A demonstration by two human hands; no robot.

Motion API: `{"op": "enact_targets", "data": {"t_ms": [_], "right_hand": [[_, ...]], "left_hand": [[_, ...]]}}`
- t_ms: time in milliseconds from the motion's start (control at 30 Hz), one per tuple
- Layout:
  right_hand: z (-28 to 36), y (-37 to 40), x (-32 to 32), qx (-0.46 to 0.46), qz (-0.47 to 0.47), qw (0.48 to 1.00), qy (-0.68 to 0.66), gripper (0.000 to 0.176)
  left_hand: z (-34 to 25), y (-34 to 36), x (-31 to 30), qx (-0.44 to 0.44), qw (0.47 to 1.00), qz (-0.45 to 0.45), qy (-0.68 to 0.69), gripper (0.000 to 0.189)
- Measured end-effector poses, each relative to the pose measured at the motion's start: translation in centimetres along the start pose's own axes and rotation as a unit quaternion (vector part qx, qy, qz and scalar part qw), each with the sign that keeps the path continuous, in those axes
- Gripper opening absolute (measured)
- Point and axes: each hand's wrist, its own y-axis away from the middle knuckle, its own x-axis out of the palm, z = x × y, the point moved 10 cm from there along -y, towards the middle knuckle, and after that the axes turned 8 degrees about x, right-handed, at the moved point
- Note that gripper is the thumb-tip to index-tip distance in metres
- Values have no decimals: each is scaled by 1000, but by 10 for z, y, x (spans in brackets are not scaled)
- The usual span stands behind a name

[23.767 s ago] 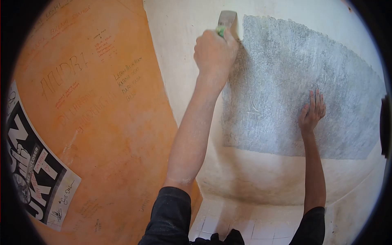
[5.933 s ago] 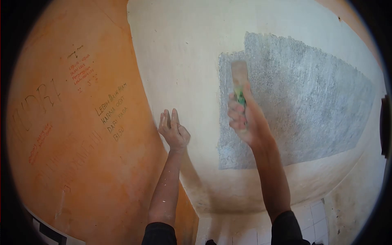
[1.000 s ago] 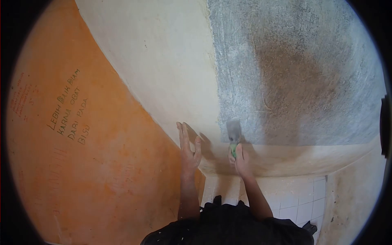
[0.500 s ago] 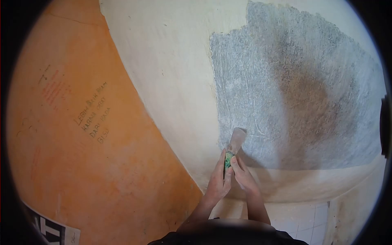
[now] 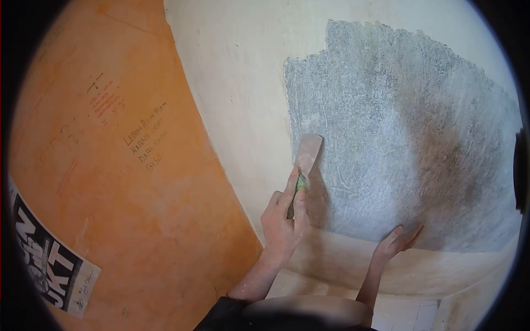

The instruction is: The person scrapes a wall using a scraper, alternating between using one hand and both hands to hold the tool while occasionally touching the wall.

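Observation:
My left hand (image 5: pixel 280 223) is wrapped round the green handle of a scraper (image 5: pixel 309 151), its index finger stretched along the handle. The wide, dusty blade points up and overlaps the left part of a rough grey patch (image 5: pixel 359 105) on the wall. Lower and to the right, my right hand (image 5: pixel 391 247) is held with thumb and fingers apart, nothing in it. Its fingertips overlap the bottom edge of the grey patch.
Cream wall (image 5: pixel 243 83) surrounds the grey patch. On the left runs an orange wall (image 5: pixel 182 231) with handwriting, and a black-and-white poster (image 5: pixel 63 270) hangs at its lower left. White floor tiles (image 5: pixel 406 315) show at the bottom. Shadows fall across the patch.
Both hands were together at the scraper's handle. The right hand has let go and moved right; the left has carried the scraper up and slightly left. The view has shifted.

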Motion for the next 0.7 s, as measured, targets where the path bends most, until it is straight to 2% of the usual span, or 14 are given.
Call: {"op": "enact_targets", "data": {"t_ms": [33, 67, 133, 200, 333, 400, 433, 467, 533, 633, 700], "right_hand": [[-14, -7, 7, 18, 20, 1000, 3, 68], [-30, -7, 12, 15, 20, 1000, -2, 68], [-44, 3, 33, -44, 59, 994, 80, 81], [-48, 5, 35, -44, 74, 993, 78, 82], [-58, 6, 40, -26, 111, 991, 75, 84], [-61, 9, 40, -16, 132, 989, 71, 85], [-62, 8, 41, -9, 149, 986, 71, 86], [-60, 7, 39, -11, 150, 986, 66, 86], [-60, 7, 40, -1, 163, 985, 48, 88], [-72, 10, 45, 14, 180, 982, 50, 89], [-70, 9, 45, 0, 176, 983, 45, 90]], "left_hand": [[0, -3, 0, -22, 1000, 4, -10, 36], [-4, -10, -1, -21, 1000, -1, -11, 36], [-19, -32, -12, 15, 999, -47, -1, 34], [-50, -71, -29, 112, 983, -134, -56, 36], [-92, -116, -54, 110, 982, -133, -81, 34], [-87, -114, -50, 53, 990, -95, -89, 32], [-80, -102, -44, 6, 985, -49, -165, 32], [-68, -82, -40, 6, 984, -54, -169, 32], [-47, -52, -29, 64, 985, -88, -137, 33], [-63, -71, -34, 92, 977, -139, -136, 33], [-83, -114, -44, 55, 977, -140, -153, 32]]}}
